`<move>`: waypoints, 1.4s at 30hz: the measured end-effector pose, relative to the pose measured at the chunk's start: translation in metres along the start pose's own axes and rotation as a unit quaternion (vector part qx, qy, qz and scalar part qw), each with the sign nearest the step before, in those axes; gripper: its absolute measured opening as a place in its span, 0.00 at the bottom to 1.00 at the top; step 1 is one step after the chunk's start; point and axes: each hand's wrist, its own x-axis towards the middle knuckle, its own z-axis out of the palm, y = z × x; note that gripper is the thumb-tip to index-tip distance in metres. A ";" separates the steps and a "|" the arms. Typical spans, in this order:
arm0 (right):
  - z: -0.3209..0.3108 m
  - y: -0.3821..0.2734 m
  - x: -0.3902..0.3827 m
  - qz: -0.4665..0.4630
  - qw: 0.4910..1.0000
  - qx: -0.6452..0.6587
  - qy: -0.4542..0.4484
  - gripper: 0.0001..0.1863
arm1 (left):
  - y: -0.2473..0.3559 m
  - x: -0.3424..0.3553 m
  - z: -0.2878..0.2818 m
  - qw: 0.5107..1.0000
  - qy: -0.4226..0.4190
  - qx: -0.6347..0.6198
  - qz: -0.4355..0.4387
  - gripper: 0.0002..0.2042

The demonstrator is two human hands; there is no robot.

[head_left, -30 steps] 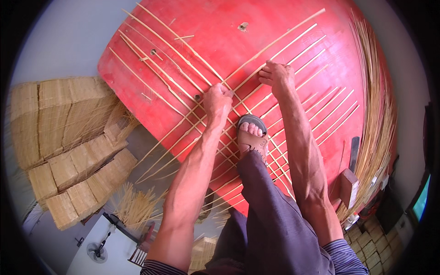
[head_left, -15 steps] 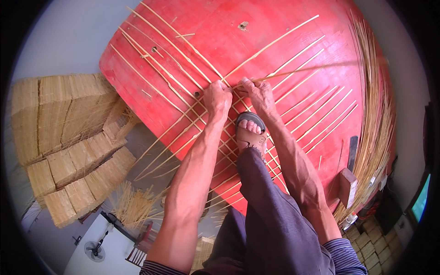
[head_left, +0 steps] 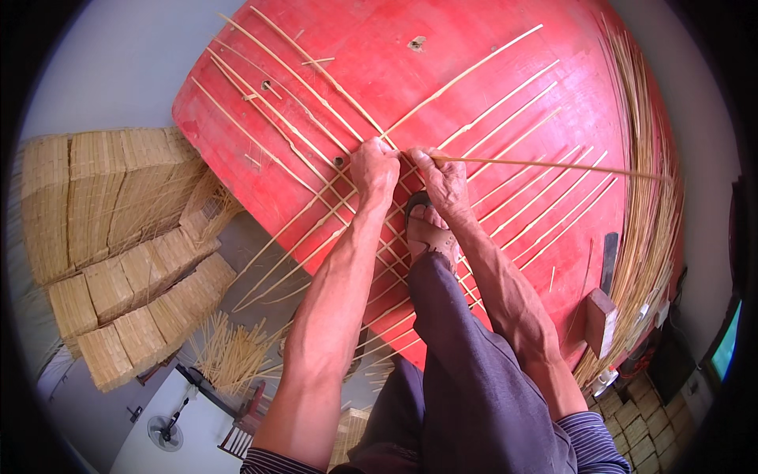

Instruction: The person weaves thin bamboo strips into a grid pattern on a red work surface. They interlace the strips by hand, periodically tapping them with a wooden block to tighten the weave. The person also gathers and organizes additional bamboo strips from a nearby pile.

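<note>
Pale bamboo strips lie crossed in an open lattice on a red board. My left hand is closed at the lattice's far corner, its fingers pinching the strips where they cross. Close beside it, my right hand grips a darker brown bamboo strip, whose long free end reaches right across the board. The short length between my two hands is partly hidden by the fingers. My sandalled foot presses on the lattice just below my right hand.
A thick bundle of long strips runs along the board's right edge, with a wooden block and a dark flat blade-like piece beside it. Stacked bamboo bundles stand at left. Loose short strips lie on the floor below the board.
The brown strip's free end has swung downward, from slanting up to the right to nearly level. My right hand has turned and shifted slightly nearer; my left hand has stayed in place.
</note>
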 end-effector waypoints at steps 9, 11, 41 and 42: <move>-0.020 -0.012 0.026 0.079 0.988 0.128 0.031 0.21 | -0.015 0.001 0.007 0.996 -0.041 -0.076 0.021 0.07; -0.041 -0.026 0.036 0.120 0.987 0.006 0.108 0.19 | -0.018 -0.014 0.009 0.993 -0.067 -0.092 0.018 0.07; -0.022 -0.002 -0.024 0.127 0.990 0.054 -0.017 0.14 | -0.006 -0.029 0.016 0.999 -0.014 0.033 0.031 0.12; -0.024 -0.002 -0.024 0.137 0.989 0.055 -0.017 0.14 | -0.006 -0.029 0.017 0.999 -0.011 0.036 0.036 0.12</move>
